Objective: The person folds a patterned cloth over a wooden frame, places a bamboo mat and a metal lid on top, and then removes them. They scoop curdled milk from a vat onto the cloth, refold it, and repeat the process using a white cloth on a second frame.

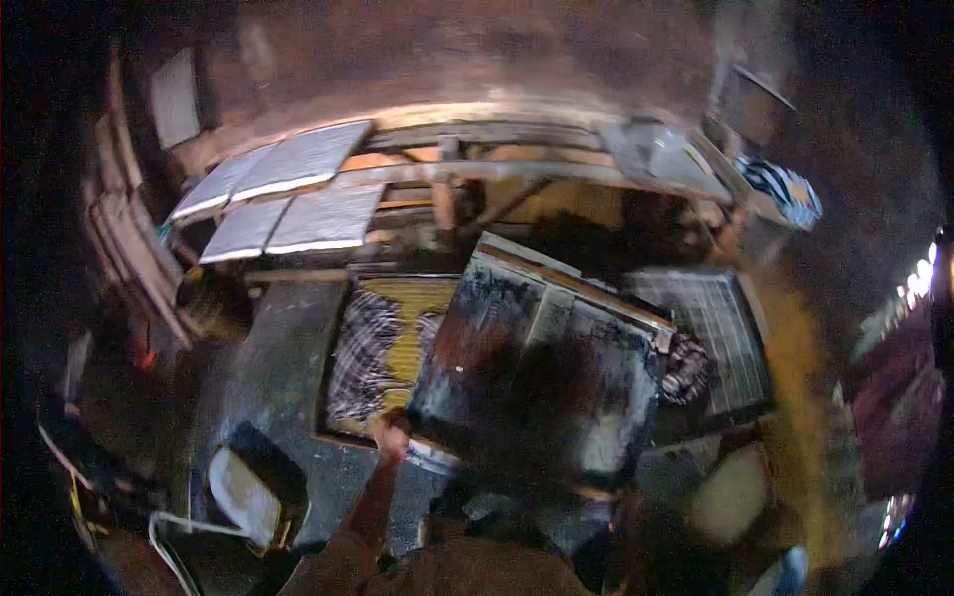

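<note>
My left hand [394, 434] is closed on the near left corner of a large framed panel [527, 358]. Dark, paint-smeared and tilted, the panel has a light bar across its middle and a wooden rail along its far edge. Under it lies a tray-like bed [407, 328] with a ribbed yellow surface and dark checked cloth [363, 353]. More checked cloth [686, 370] shows beyond the panel's right side. Near the panel's right lower corner, deep shadow and blur hide my right hand.
Pale flat sheets [303, 159] lie on a wooden rack behind the bench [278, 348]. A second frame with a grid pattern [701, 318] is at the right. Chairs [243, 497] stand on the near side. Striped cloth [780, 189] hangs at the far right.
</note>
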Motion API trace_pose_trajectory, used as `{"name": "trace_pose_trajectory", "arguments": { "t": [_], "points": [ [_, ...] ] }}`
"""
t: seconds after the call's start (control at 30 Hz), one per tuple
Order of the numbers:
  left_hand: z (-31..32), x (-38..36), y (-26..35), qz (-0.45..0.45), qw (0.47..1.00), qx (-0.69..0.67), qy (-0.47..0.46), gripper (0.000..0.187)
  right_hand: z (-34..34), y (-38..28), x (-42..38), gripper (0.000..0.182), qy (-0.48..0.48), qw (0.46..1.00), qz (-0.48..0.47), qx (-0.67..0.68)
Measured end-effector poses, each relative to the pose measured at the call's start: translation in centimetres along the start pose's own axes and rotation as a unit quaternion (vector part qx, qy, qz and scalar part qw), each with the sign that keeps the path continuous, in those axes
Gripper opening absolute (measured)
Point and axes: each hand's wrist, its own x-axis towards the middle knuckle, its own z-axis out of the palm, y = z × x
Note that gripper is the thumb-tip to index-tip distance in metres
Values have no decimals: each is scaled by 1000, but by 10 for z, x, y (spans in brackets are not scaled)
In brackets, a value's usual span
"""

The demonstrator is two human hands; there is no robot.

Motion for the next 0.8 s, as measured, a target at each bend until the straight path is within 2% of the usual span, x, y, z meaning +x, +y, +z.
{"name": "trace_pose_trajectory", "arguments": {
  "t": [0.07, 0.13, 0.17, 0.2, 0.23, 0.3, 0.33, 0.53, 0.57, 0.63, 0.77, 0.8],
  "points": [
    [-26, -36, 9, -59, 972, 213, 85, 30, 15, 2, 1, 39, -29, 1000, 3, -6],
    [-48, -59, 18, -127, 891, 405, 161, 21, 32, -4, 6, 39, -50, 999, -1, -13],
    [-45, -51, 35, -163, 834, 490, 192, 16, 41, -8, 10, 39, -60, 998, -5, -16],
    [-40, -47, 53, -152, 656, 739, 24, 16, 48, -11, 13, 39, -71, 997, -8, -21],
    [-35, -45, 72, -154, 654, 740, 33, 16, 57, -14, 17, 39, -81, 996, -11, -27],
    [-37, -41, 89, -125, 606, 785, 24, 19, 75, -23, 21, 39, -93, 995, -20, -32],
    [-41, -38, 92, -126, 607, 784, 28, 19, 83, -25, 24, 40, -101, 994, -26, -37],
    [-68, -22, 95, -408, 622, 652, 144, 26, 133, -43, 33, 40, -142, 988, -48, -46],
    [-72, -19, 93, -409, 623, 651, 145, 26, 140, -44, 34, 40, -147, 987, -49, -46],
    [-80, -11, 86, -351, 602, 707, 122, 23, 152, -47, 37, 41, -158, 985, -56, -47],
    [-65, 13, 107, -368, 605, 699, 102, 20, 162, -51, 31, 41, -165, 984, -53, -52],
    [-62, 9, 109, -290, 598, 738, 122, 19, 161, -51, 29, 41, -163, 984, -52, -54]
  ]
}}
